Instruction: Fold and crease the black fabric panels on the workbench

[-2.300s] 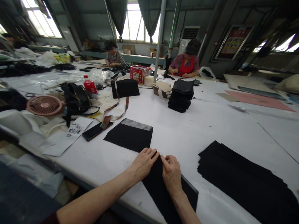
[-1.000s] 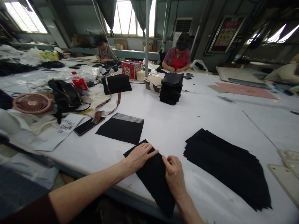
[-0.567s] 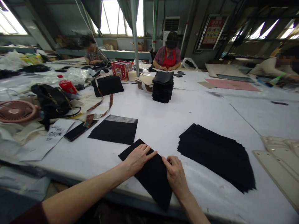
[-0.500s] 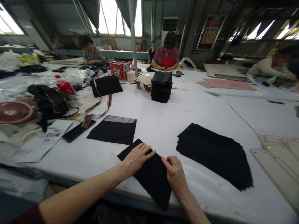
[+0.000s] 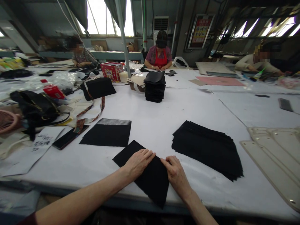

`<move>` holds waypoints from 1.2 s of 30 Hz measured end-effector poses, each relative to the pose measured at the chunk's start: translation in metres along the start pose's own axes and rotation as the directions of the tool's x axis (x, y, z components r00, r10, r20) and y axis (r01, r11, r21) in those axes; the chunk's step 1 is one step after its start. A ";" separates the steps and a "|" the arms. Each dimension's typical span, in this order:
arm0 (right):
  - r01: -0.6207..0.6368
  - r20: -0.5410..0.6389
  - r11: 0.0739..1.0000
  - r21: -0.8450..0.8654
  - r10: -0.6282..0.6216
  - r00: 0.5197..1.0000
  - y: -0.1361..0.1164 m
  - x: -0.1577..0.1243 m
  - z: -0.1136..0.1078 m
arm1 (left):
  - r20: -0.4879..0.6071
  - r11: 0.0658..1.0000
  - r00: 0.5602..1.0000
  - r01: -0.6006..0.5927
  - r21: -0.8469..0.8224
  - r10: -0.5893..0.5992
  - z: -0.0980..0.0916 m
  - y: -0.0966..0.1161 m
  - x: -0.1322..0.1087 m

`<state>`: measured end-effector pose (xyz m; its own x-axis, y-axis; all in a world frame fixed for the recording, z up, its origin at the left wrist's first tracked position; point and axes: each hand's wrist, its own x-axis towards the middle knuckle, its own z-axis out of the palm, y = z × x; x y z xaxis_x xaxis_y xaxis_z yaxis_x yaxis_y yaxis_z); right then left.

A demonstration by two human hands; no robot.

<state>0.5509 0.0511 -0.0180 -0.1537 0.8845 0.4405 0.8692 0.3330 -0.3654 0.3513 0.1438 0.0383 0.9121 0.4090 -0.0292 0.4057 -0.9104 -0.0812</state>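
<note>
A black fabric piece (image 5: 153, 186) lies slanted at the table's front edge, its far edge looking folded over. My left hand (image 5: 139, 161) rests on that far edge with fingers stretched flat along it. At the same edge, further right, my right hand (image 5: 175, 172) pinches the fabric between thumb and forefinger, its other fingers curled. Just beyond my left hand lies another black piece (image 5: 105, 136) with a shiny grey strip along its far side. A fanned stack of black pieces (image 5: 206, 147) is to the right of my right hand.
On the white table (image 5: 150, 125) stands a tall black pile (image 5: 154, 87). To the left are a phone (image 5: 67, 137), a written paper (image 5: 35, 151), a black bag (image 5: 37, 106) and a pink fan (image 5: 8, 120). Beige panels (image 5: 272, 165) lie right. Several people sit beyond.
The view has turned slightly right, so things appear shifted left. My left hand has slid a little along the folded edge toward my right hand, which keeps its pinch.
</note>
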 end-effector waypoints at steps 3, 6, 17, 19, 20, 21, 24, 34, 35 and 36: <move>0.013 0.003 1.000 -0.012 -0.013 1.000 0.003 -0.004 -0.003 | 0.021 1.000 1.000 0.013 0.011 -0.013 0.000 0.006 0.002; 0.015 0.005 0.999 -0.029 -0.015 1.000 0.004 -0.007 -0.008 | 0.022 0.999 0.999 0.029 0.041 -0.030 0.000 0.011 0.004; 0.019 0.059 1.000 -0.017 -0.018 0.998 0.004 -0.015 -0.020 | 0.039 1.000 0.999 -0.009 0.015 0.008 0.001 0.024 0.011; 0.017 0.065 1.000 -0.012 -0.016 0.998 0.005 -0.017 -0.021 | 0.026 1.000 1.000 -0.009 0.024 0.008 0.003 0.026 0.012; 0.015 0.067 1.000 -0.011 -0.014 0.998 0.006 -0.018 -0.022 | 0.013 1.000 1.000 -0.017 0.021 0.016 0.004 0.027 0.013; 0.013 0.069 1.000 -0.012 -0.012 0.998 0.006 -0.019 -0.022 | -0.001 0.999 1.000 -0.028 0.015 0.028 0.005 0.028 0.013; 0.005 0.073 1.000 -0.015 -0.004 0.997 0.006 -0.020 -0.023 | -0.014 0.999 0.999 -0.048 -0.010 0.048 0.008 0.031 0.014; -0.033 0.091 0.998 -0.061 0.038 0.995 0.004 -0.029 -0.032 | -0.002 0.998 0.998 -0.059 0.027 0.059 0.008 0.038 0.016; -0.033 0.097 0.997 -0.074 0.040 0.995 0.004 -0.031 -0.033 | -0.001 0.998 0.998 -0.058 0.040 0.058 0.010 0.039 0.016; -0.030 0.105 0.995 -0.090 0.040 0.994 0.004 -0.033 -0.034 | -0.002 0.997 0.998 -0.056 0.051 0.056 0.011 0.040 0.016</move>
<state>0.5752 0.0123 -0.0058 -0.1672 0.9264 0.3374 0.9122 0.2752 -0.3035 0.3810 0.1147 0.0236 0.9335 0.3572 -0.0320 0.3504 -0.9275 -0.1299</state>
